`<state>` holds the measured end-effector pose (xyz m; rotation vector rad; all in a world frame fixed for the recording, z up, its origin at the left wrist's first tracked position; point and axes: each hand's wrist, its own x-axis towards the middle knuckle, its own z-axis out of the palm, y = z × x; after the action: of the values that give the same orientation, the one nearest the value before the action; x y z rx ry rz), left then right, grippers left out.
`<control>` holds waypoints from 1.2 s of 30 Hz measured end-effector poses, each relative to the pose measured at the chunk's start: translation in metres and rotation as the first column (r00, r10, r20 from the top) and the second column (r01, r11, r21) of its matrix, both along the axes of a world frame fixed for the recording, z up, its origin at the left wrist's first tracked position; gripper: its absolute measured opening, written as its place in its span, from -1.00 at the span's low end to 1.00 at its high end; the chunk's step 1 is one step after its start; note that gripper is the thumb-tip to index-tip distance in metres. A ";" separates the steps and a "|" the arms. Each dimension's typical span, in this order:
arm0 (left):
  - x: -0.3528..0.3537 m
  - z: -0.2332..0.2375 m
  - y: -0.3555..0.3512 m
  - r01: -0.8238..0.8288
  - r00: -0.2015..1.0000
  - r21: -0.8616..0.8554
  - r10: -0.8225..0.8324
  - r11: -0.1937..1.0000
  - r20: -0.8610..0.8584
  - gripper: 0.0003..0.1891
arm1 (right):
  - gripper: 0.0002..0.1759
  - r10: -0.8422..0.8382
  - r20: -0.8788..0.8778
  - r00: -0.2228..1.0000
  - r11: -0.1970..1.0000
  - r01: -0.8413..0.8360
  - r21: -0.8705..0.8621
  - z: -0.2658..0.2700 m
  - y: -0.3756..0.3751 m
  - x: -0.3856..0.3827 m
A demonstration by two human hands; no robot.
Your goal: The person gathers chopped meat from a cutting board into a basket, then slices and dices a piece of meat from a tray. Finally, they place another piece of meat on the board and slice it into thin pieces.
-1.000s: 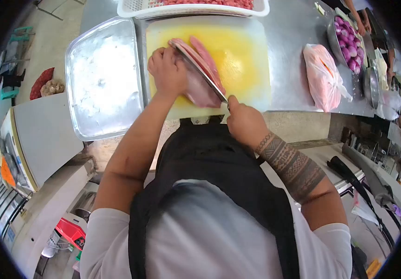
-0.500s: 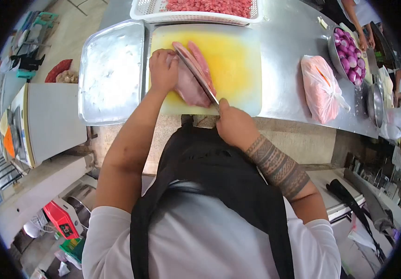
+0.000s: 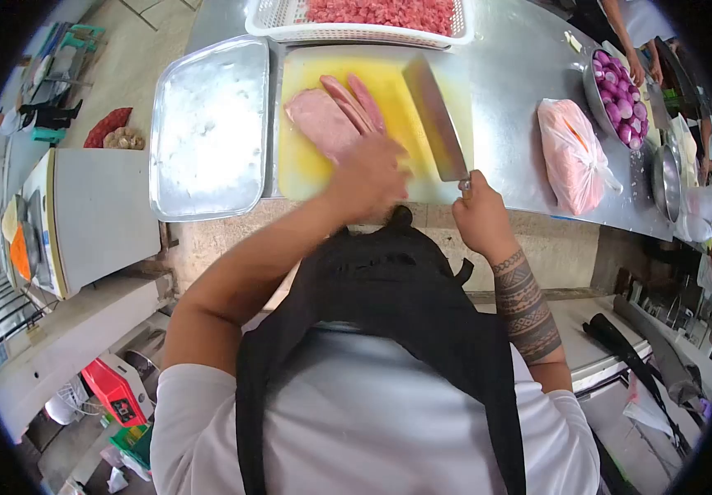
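Note:
A large piece of raw pink meat [image 3: 320,122] lies on the yellow-and-white cutting board [image 3: 298,181]. Two long cut strips [image 3: 366,101] rest along its right side. My left hand [image 3: 371,177] is over the near end of the meat at the board's front edge; motion smears its fingers, so their grip cannot be made out. In my right hand [image 3: 481,216] is the handle of a cleaver [image 3: 438,124], the fingers closed round it. The broad blade points away from me above the right part of the board, apart from the meat.
A metal tray [image 3: 207,132] sits left of the board, and a white basket [image 3: 360,35] of diced meat stands behind it. To the right are a tied plastic bag [image 3: 570,157] and a bowl of peeled purple onions [image 3: 620,99]. Another person's hands [image 3: 645,70] are near the bowl.
The cleaver has come out of the meat and moved right, its flat side now showing. My left hand has left the far left of the meat for its near end. A strip now stands apart.

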<state>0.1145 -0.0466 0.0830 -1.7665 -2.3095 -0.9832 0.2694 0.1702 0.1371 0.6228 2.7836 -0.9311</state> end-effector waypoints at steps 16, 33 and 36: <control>-0.009 -0.024 0.010 0.063 0.972 -0.323 -0.131 0.944 -0.194 -0.81 | -0.63 -0.291 -0.010 0.957 0.957 0.291 0.009 -0.030 -0.031 0.011; -0.057 -0.014 -0.027 -0.426 0.905 0.055 0.424 0.903 0.048 -0.65 | -0.66 -0.185 0.041 0.982 0.980 0.180 0.089 -0.024 -0.012 -0.019; -0.083 -0.030 -0.043 -0.634 0.772 0.089 0.636 0.769 0.005 -0.63 | -0.57 -0.104 0.099 0.990 0.991 0.095 0.092 -0.023 -0.009 -0.024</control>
<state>0.0318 -0.0893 0.0526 -0.8201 -2.5121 -0.8877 0.2450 0.1612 0.1139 0.8061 2.7345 -0.7734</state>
